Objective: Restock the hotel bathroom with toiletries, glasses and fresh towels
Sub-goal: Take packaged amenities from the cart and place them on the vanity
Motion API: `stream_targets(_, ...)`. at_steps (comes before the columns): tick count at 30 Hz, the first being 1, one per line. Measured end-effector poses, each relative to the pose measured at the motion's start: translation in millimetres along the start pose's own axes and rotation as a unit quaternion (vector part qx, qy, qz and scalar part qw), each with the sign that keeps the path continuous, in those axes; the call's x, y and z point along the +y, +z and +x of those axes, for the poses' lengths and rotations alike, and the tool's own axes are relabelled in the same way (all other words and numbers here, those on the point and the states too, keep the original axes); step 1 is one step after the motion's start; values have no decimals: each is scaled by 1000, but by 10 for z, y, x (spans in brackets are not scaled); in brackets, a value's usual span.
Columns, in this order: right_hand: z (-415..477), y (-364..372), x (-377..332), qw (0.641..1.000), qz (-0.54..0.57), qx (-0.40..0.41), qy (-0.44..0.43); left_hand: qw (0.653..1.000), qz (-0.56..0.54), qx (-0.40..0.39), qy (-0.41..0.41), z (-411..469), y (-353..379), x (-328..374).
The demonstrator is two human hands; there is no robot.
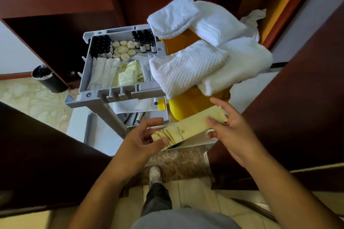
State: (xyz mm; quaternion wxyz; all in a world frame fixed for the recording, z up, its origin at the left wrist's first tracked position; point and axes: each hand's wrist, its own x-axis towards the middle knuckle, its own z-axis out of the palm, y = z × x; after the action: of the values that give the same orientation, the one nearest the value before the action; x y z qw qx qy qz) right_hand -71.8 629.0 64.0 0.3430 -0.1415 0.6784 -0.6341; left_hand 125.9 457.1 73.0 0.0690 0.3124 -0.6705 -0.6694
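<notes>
Toiletry packet (189,128): long, flat, cream-coloured, with olive stripes at the near end and a small printed emblem mid-length. Held in the air, slanted, below the cart tray (119,90) and just in front of the yellow bag (189,106).

Left hand (143,141): grip pinching the striped end, thumb on top, fingers curled beneath.

Right hand (229,128): grip pinching the plain end between thumb and forefinger; the remaining fingers stand up behind the packet.

Cart tray: grey plastic, on a grey frame. Contents:
- dark bottles (101,45), upright, packed in the far left corner
- second bottle group (144,42), labelled, far right corner
- round pale soaps (122,49), between the two bottle groups
- long white sachets (104,73), side by side along the near left
- cream sachets (129,75), heaped just beside them

Towels, all white, piled on the yellow bag to the right of the tray:
- near waffle towel (186,69), folded, overlapping the tray's right edge
- far waffle towel (173,15), folded
- smooth folded towel (219,24)
- thick towel (242,65), rightmost

Lower cart shelf (137,115): small items, too dim to identify.

Surroundings: black bin (48,78) on the floor at left; dark wood panels on both sides; a white shoe (154,174) on the tiled floor below.
</notes>
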Motion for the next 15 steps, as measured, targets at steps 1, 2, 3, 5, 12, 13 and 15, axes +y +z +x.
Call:
stream_targets(1, -69, -56, 57, 1000, 5, 0, 10, 1000, -1, -1, -3, -64, 62, -36)
stream_targets(2, -163, -116, 114, 1000, 10, 1, 19, 1000, 3, -3, -6, -145, 143, -68)
stream_targets(3, -244, -165, 164, 1000, 13, 1, 27, 1000, 7, -3, -7, -223, 218, -95)
stream_targets(5, -375, -231, 251, 999, 13, -2, 39, 1000, 9, 5, -9, -375, 331, -149)
stream_targets(12, -635, -237, 353, 998, -29, -25, 52, 998, 1, 59, -30, -790, 399, -284)
stream_targets(13, -645, -219, 361, 997, -37, -34, 51, 997, 4, 65, -31, -829, 390, -299)
stream_targets(15, -654, -175, 380, 995, -62, -50, 55, 996, 7, 77, -37, -905, 362, -325)
